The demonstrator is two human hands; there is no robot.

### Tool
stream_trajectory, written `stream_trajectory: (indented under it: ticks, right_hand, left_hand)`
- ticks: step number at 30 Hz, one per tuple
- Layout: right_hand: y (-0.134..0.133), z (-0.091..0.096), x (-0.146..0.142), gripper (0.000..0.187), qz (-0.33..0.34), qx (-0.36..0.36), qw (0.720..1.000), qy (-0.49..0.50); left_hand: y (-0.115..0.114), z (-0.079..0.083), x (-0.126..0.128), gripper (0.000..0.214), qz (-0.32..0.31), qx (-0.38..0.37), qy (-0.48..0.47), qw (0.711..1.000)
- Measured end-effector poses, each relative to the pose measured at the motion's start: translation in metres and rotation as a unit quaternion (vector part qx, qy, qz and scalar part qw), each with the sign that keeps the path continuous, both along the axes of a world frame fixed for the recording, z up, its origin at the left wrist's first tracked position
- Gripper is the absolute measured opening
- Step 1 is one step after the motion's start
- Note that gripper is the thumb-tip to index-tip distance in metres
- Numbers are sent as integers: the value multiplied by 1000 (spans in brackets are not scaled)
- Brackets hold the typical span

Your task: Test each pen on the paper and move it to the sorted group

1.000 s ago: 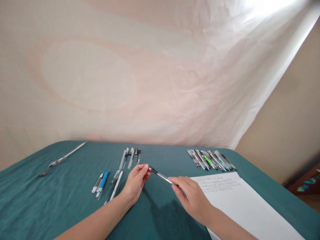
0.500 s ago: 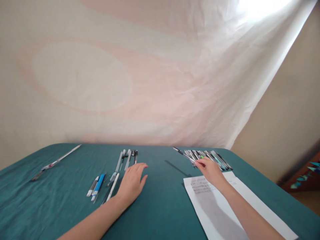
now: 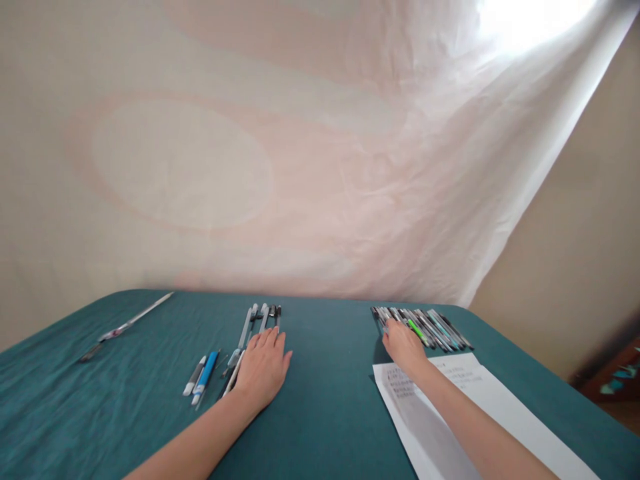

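Observation:
My left hand [image 3: 264, 369] lies palm down over the near ends of a loose group of pens [image 3: 247, 330], its fingers stretched out and slightly apart. Part of that group is hidden beneath it. On the other side, my right hand [image 3: 404, 348] has its fingers closed at the left end of a row of pens [image 3: 433, 327]. A pen [image 3: 376, 316] with a dark tip reaches away from those fingers, lying alongside the row; its near end is hidden by the hand. A bright green pen [image 3: 416, 330] shows just beyond the knuckles.
Sheets of paper with handwriting [image 3: 465, 393] lie under my right forearm. A blue pen-like item [image 3: 207, 375] and a grey and white one [image 3: 195, 376] rest left of my left hand. Farther left is a long thin stick-like item [image 3: 135, 323]. A pale cloth [image 3: 320, 153] hangs behind the table.
My right hand has lowered the pen from the air to the left end of the row. My left hand has flattened over its pens. The view has shifted slightly.

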State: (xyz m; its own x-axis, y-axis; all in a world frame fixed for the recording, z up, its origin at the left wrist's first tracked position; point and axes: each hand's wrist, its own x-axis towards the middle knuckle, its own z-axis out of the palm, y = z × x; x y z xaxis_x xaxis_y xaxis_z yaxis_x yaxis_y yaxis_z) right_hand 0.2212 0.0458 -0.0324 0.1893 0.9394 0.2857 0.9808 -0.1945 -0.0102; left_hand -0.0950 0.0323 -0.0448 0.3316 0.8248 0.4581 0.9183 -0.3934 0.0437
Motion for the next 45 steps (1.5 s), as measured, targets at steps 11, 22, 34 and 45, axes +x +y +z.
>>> stream_trajectory:
  ticks: [11, 22, 34, 45]
  right_hand:
    - [-6, 2, -12, 21, -25, -31, 998, -44]
    - [-41, 8, -54, 26, 144, 21, 989, -13]
    - [-16, -8, -109, 18, 274, -75, 922, 263]
    - [19, -15, -138, 19, 256, -83, 910, 316]
  left_hand:
    - [-7, 0, 3, 34, 38, -14, 21, 999]
    - [-15, 11, 5, 32, 31, -53, 15, 998]
    - [-29, 23, 18, 24, -26, -150, 52, 987]
    - [-10, 24, 16, 21, 36, -195, -63, 978]
